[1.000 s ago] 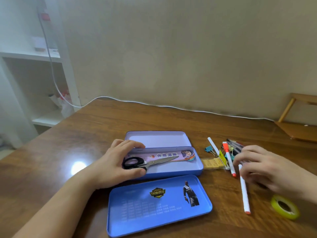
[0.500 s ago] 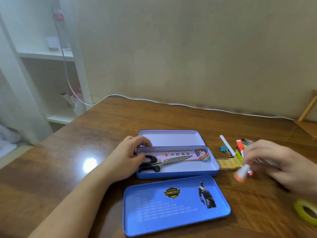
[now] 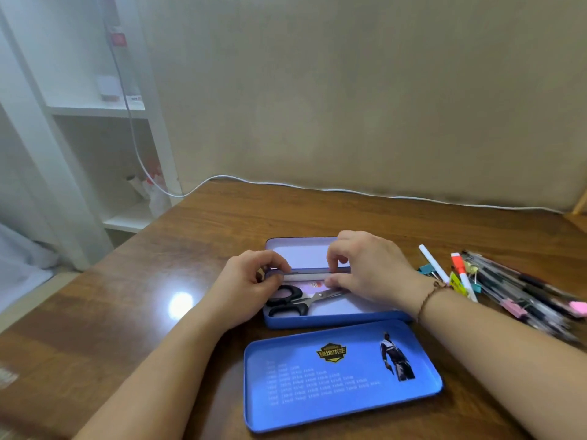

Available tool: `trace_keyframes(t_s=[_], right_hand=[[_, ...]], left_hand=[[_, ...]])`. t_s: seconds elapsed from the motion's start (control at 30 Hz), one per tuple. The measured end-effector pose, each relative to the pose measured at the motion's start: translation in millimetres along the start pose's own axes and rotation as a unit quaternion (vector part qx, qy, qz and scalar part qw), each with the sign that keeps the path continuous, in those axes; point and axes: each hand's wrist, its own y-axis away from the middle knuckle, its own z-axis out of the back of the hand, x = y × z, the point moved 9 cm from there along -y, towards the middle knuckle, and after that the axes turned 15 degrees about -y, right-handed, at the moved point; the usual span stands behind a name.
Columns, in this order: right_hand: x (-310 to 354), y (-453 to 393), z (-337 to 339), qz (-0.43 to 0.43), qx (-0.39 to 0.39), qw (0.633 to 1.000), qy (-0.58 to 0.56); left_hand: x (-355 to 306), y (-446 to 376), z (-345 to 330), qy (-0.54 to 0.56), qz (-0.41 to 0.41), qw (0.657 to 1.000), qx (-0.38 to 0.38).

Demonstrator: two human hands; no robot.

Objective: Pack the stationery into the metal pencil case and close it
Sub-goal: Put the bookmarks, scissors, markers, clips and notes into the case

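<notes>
Case (image 3: 333, 315) sits center frame w/ scissors (image 3: 292, 300) inside, lid (image 3: 340, 376) loose just below it; both hands hold a thin pen-like item across the case's middle, left hand (image 3: 251, 287) pinching one end, right hand (image 3: 371, 268) pinching the other. Rest of stationery, pens (image 3: 521, 287) & clips, lies unpacked at right edge. Risk, imo: item lands on the scissors & sits proud, so lid won't seat; also right forearm hangs over the lid & could knock it.

Beige wall (image 3: 349, 90), white shelf (image 3: 95, 108), wooden table (image 3: 127, 312)
</notes>
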Motion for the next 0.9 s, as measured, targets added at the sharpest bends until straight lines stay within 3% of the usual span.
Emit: trace_keyframes(t_s=[0.2, 0.37, 0.53, 0.63, 0.73, 0.9], right_hand=[[-7, 1, 6, -0.041, 0.011, 0.999, -0.002], [-53, 29, 69, -0.078, -0.076, 0.994, 0.002], [-123, 64, 84, -0.239, 0.015, 0.966, 0.096], [-144, 74, 80, -0.308, 0.026, 0.948, 0.08], [-155, 74, 77, -0.345, 0.01, 0.938, 0.028], [-167, 65, 65, -0.382, 0.021, 0.923, 0.052]], left_hand=[[-8, -5, 4, -0.003, -0.003, 1.0, -0.015], [-8, -6, 5, -0.005, -0.001, 1.0, -0.026], [-6, -9, 5, -0.007, 0.001, 1.0, -0.027], [-5, -9, 5, -0.003, 0.01, 1.0, -0.025], [-4, -10, 3, 0.009, 0.025, 1.0, -0.016], [-3, -11, 1, 0.023, 0.066, 0.998, -0.009]])
